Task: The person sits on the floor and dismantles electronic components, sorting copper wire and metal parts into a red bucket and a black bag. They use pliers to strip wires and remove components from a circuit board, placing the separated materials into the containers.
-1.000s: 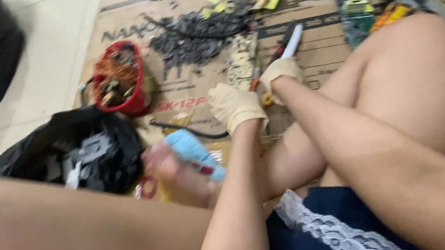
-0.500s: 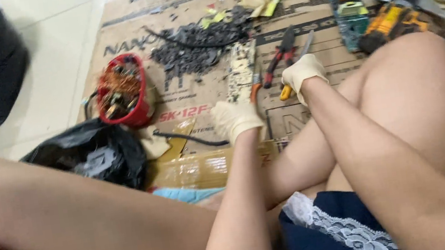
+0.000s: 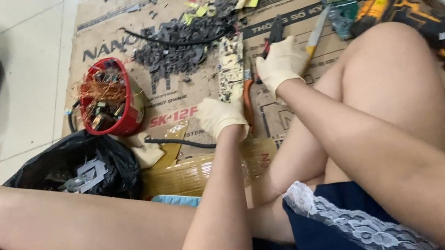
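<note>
1. The gloved left hand rests curled on the cardboard sheet, beside the circuit board.
2. The gloved right hand closes around orange-handled pliers.
3. Farther off lie the red bowl and dark debris.

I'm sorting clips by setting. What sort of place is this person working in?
Probably an informal floor workspace for stripping old electronics. Flattened cardboard covers the tiled floor, a red bowl holds copper wire and parts, and a pale circuit board lies by the gloved left hand, with a cordless drill nearby.
</note>
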